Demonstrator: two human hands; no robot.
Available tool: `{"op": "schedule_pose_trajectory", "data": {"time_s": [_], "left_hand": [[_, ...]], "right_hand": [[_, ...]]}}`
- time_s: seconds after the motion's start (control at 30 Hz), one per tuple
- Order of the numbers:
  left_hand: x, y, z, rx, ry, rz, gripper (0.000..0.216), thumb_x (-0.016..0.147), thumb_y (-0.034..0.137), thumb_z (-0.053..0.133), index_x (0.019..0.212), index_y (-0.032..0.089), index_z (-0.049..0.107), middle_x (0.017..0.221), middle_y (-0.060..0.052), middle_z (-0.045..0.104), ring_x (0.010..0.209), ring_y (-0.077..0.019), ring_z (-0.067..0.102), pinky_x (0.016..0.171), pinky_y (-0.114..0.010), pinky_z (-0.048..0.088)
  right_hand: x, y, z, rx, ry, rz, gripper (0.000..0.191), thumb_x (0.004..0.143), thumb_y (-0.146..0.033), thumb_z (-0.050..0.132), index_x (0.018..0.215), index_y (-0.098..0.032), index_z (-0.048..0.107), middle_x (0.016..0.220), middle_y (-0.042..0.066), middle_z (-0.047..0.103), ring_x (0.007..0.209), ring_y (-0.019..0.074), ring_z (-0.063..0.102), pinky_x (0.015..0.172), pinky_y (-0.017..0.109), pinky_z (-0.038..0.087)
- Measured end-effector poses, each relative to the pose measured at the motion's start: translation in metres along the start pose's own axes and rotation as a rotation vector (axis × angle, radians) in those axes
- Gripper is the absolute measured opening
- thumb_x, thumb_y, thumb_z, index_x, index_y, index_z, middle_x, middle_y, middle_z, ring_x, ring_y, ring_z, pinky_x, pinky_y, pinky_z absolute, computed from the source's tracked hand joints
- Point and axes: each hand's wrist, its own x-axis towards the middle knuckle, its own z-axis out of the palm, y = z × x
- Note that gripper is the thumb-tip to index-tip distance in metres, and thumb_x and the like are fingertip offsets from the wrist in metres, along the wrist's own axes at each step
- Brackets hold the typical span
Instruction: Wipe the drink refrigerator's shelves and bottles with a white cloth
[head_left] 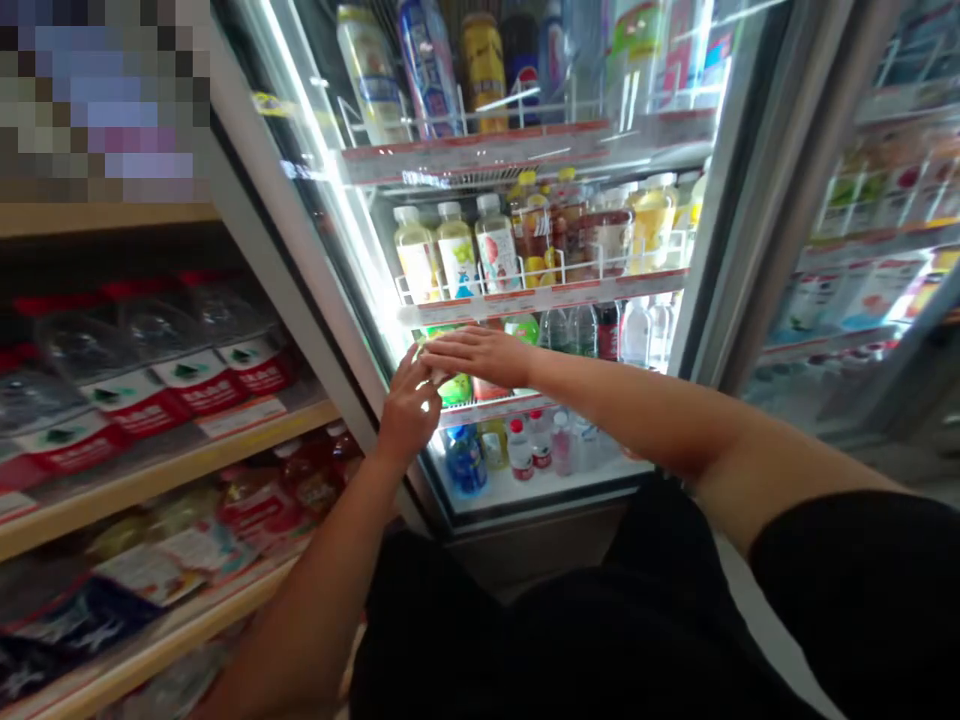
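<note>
Our right hand [480, 355] is flat with fingers straight, meeting our bent left hand [411, 402] before the lit fridge [551, 503]; we can't make out whether the left fingers pinch anything. We see no drink taken out: the nearest green bottle [455, 389] stands behind our fingers on its shelf [510, 408], seemingly upright, long axis vertical, top hidden.

In front of you stands a brightly lit drinks fridge [551, 298] — glass-fronted, its shelves [480, 150] lined with bottles [495, 245] and cans [367, 78].
</note>
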Motion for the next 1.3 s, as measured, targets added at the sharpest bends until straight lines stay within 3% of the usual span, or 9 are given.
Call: {"op": "schedule_pose_trajectory", "data": {"time_s": [0.17, 0.3, 0.43, 0.53, 0.67, 0.83, 0.97, 1.13, 1.3], "left_hand": [[-0.003, 0.002, -0.006, 0.035, 0.098, -0.102, 0.037, 0.093, 0.013, 0.051, 0.119, 0.026, 0.073, 0.147, -0.006, 0.06, 0.138, -0.0244, 0.056, 0.116, -0.047, 0.048], [0.012, 0.001, -0.011, 0.098, 0.23, -0.135, 0.037, 0.096, 0.018, 0.049, 0.129, 0.023, 0.066, 0.15, -0.01, 0.058, 0.147, -0.025, 0.046, 0.124, -0.048, 0.035], [0.026, -0.006, 0.0, 0.119, 0.102, -0.252, 0.054, 0.103, 0.035, 0.042, 0.154, 0.018, 0.044, 0.166, -0.014, 0.036, 0.16, -0.0264, 0.019, 0.131, -0.051, 0.017], [0.029, -0.012, 0.016, 0.121, 0.007, -0.303, 0.062, 0.106, 0.045, 0.032, 0.161, 0.016, 0.033, 0.167, -0.014, 0.033, 0.161, -0.0253, 0.012, 0.132, -0.051, 0.008], [0.021, -0.018, 0.033, 0.139, 0.033, -0.31, 0.069, 0.104, 0.054, 0.034, 0.162, 0.015, 0.033, 0.166, -0.016, 0.034, 0.161, -0.026, 0.011, 0.132, -0.05, 0.003], [0.016, -0.02, 0.04, 0.166, 0.045, -0.333, 0.067, 0.103, 0.049, 0.041, 0.161, 0.017, 0.036, 0.166, -0.014, 0.036, 0.16, -0.0286, 0.012, 0.132, -0.053, 0.001], [0.018, -0.019, 0.04, 0.183, 0.052, -0.318, 0.064, 0.102, 0.045, 0.044, 0.16, 0.018, 0.038, 0.165, -0.013, 0.038, 0.16, -0.0294, 0.014, 0.132, -0.055, 0.003], [0.018, -0.018, 0.04, 0.192, 0.062, -0.313, 0.063, 0.102, 0.044, 0.045, 0.16, 0.018, 0.039, 0.164, -0.013, 0.039, 0.159, -0.0287, 0.018, 0.132, -0.054, 0.006], [0.019, -0.018, 0.04, 0.18, 0.047, -0.329, 0.064, 0.101, 0.042, 0.046, 0.16, 0.018, 0.039, 0.165, -0.012, 0.038, 0.159, -0.0283, 0.017, 0.132, -0.053, 0.004]], "right_hand": [[0.015, 0.016, -0.033, -0.068, -0.015, 0.06, 0.044, 0.106, -0.018, 0.042, 0.15, -0.019, 0.047, 0.137, 0.011, 0.067, 0.124, 0.0249, 0.057, 0.106, 0.045, 0.048], [0.013, 0.031, -0.05, -0.126, 0.121, 0.223, 0.04, 0.107, -0.019, 0.04, 0.144, -0.02, 0.052, 0.139, 0.011, 0.064, 0.131, 0.0278, 0.053, 0.11, 0.052, 0.043], [-0.002, 0.02, -0.036, -0.106, 0.111, 0.139, 0.048, 0.1, -0.017, 0.049, 0.147, -0.016, 0.051, 0.159, 0.013, 0.051, 0.15, 0.0267, 0.04, 0.123, 0.05, 0.034], [-0.005, 0.014, -0.032, -0.112, 0.051, 0.111, 0.046, 0.102, -0.023, 0.048, 0.148, -0.015, 0.053, 0.16, 0.011, 0.051, 0.151, 0.0247, 0.042, 0.126, 0.049, 0.034], [0.007, 0.045, -0.06, -0.101, 0.028, 0.108, 0.041, 0.107, -0.022, 0.038, 0.14, -0.02, 0.061, 0.152, 0.007, 0.06, 0.148, 0.0211, 0.046, 0.129, 0.051, 0.031], [0.007, 0.085, -0.09, -0.116, 0.219, 0.341, 0.049, 0.107, -0.031, 0.039, 0.155, -0.025, 0.047, 0.164, 0.005, 0.045, 0.157, 0.0243, 0.03, 0.132, 0.054, 0.021], [-0.015, 0.075, -0.08, -0.09, 0.07, 0.142, 0.062, 0.102, -0.027, 0.046, 0.163, -0.026, 0.033, 0.169, 0.003, 0.037, 0.16, 0.0246, 0.023, 0.133, 0.051, 0.018], [-0.019, 0.088, -0.1, -0.125, -0.09, -0.039, 0.055, 0.106, -0.021, 0.037, 0.159, -0.035, 0.039, 0.164, -0.006, 0.045, 0.156, 0.0184, 0.034, 0.129, 0.046, 0.028], [-0.007, 0.092, -0.113, -0.169, 0.101, 0.256, 0.057, 0.105, -0.02, 0.037, 0.162, -0.028, 0.035, 0.167, 0.002, 0.04, 0.158, 0.0227, 0.03, 0.129, 0.052, 0.027]]}}
